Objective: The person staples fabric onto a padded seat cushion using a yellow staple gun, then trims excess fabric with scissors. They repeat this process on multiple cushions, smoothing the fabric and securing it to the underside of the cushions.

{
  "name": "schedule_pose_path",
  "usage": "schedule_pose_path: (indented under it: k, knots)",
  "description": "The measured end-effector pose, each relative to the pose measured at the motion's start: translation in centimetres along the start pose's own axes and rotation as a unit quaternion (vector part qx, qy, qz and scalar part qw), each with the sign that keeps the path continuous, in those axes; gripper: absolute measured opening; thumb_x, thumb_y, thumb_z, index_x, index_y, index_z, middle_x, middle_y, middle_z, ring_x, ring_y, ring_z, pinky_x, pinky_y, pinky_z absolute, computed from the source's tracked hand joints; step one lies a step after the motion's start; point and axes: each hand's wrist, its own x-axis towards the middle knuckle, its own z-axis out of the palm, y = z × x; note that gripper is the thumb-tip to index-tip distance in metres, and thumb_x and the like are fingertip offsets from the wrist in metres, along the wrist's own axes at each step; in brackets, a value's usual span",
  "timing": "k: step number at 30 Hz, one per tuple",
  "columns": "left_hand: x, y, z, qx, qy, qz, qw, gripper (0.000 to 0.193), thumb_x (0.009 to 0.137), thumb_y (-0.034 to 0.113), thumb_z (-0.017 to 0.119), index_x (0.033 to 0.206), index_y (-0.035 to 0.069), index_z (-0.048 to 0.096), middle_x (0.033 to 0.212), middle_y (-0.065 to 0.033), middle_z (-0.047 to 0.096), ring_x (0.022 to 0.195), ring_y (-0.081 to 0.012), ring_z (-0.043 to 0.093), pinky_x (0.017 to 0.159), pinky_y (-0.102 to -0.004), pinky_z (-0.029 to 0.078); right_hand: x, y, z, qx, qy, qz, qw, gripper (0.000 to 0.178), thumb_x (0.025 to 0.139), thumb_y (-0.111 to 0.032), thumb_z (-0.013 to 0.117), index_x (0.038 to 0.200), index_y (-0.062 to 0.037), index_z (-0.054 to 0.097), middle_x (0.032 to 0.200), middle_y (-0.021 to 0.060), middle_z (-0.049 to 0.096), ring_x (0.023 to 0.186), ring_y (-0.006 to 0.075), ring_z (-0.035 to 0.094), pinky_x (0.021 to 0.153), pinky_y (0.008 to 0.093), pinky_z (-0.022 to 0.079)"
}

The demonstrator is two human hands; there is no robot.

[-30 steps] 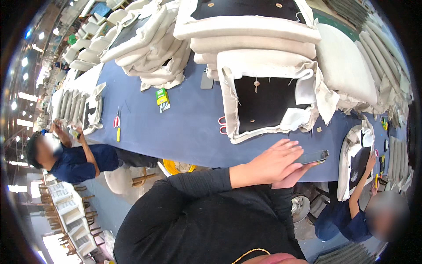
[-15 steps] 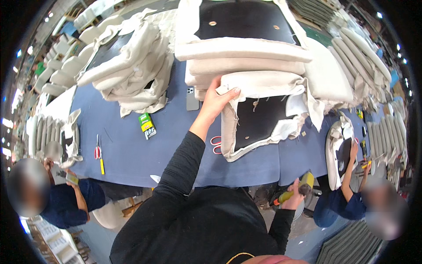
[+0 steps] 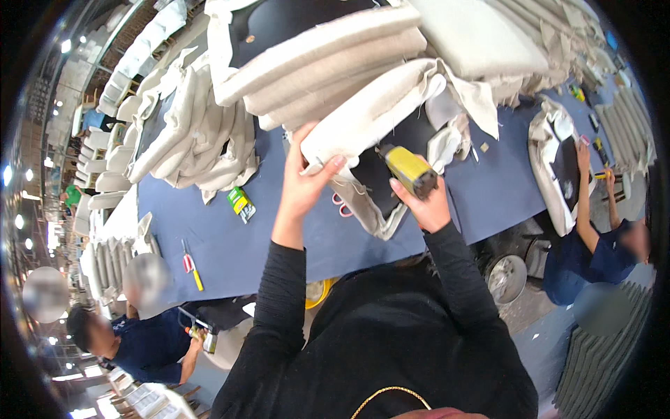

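Observation:
A beige-covered seat cushion [image 3: 373, 115] with a black underside board lies tilted on the blue table in front of me, its loose fabric edges ragged. My left hand [image 3: 307, 183] is closed on the folded fabric at its near left corner, thumb on top. In my right hand [image 3: 429, 204] is a yellow-and-black staple gun [image 3: 410, 169], held over the board, its nose toward the fabric edge; I cannot tell if it touches. Red-handled scissors [image 3: 341, 204] lie partly under the cushion.
Cushion stacks stand behind [image 3: 328, 70] and at left [image 3: 188, 133]. A green box [image 3: 241, 204] and scissors [image 3: 187, 262] lie on the table [image 3: 223, 244]. One co-worker at left holds a tool [image 3: 207, 340]; another at right works on a cushion [image 3: 555, 167].
My right hand has raised the staple gun from beside the table's front edge to over the cushion. My left hand keeps its hold on the fabric. The view has turned.

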Motion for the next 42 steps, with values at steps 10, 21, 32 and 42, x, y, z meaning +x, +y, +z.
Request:
schedule_pose_path:
  k: [10, 21, 32, 42]
  knots:
    - [10.4, 3.8, -1.0, 0.224, -0.162, -0.38, 0.883, 0.084, 0.113, 0.069, 0.045, 0.159, 0.0, 0.056, 0.151, -0.0189, 0.064, 0.132, -0.0249, 0.067, 0.109, -0.0376, 0.054, -0.4, 1.8, 2.7, -0.004, -0.082, -0.053, 0.995, 0.052, 0.09, -0.016, 0.09, 0.131, -0.0021, 0.061, 0.109, 0.0189, 0.079, 0.099, 0.0314, 0.082, 0.086, 0.0357, 0.061]
    - [4.7, 7.5, 2.6, 0.478, -0.246, -0.031, 0.843, 0.064, 0.118, 0.049, 0.046, 0.174, 0.021, 0.034, 0.161, -0.026, 0.057, 0.149, -0.0462, 0.053, 0.124, -0.0472, 0.041, -3.7, 2.6, 2.8, 0.003, -0.017, -0.074, 0.997, 0.058, 0.086, -0.003, 0.085, 0.139, -0.0051, 0.064, 0.123, 0.017, 0.079, 0.112, 0.0317, 0.079, 0.097, 0.0371, 0.06]
    - [2.6, 8.9, 4.9, 0.525, -0.246, 0.117, 0.807, 0.079, 0.102, 0.032, 0.072, 0.172, 0.042, 0.035, 0.13, -0.0268, 0.067, 0.107, -0.0532, 0.072, 0.093, -0.056, 0.061, -1.9, -3.3, -1.5, 0.037, 0.022, -0.128, 0.991, 0.048, 0.091, -0.006, 0.083, 0.137, 0.0022, 0.072, 0.12, 0.0132, 0.082, 0.113, 0.0168, 0.077, 0.102, 0.0325, 0.058]
    - [1.6, 11.5, 6.9, 0.554, -0.263, 0.008, 0.79, 0.087, 0.098, 0.02, 0.073, 0.173, 0.04, 0.033, 0.139, -0.0273, 0.061, 0.113, -0.0529, 0.07, 0.098, -0.056, 0.06, -1.9, -3.9, -2.3, -0.005, 0.014, -0.113, 0.994, 0.05, 0.084, -0.004, 0.082, 0.133, 0.0011, 0.072, 0.12, 0.0205, 0.081, 0.111, 0.0299, 0.08, 0.097, 0.0359, 0.06]
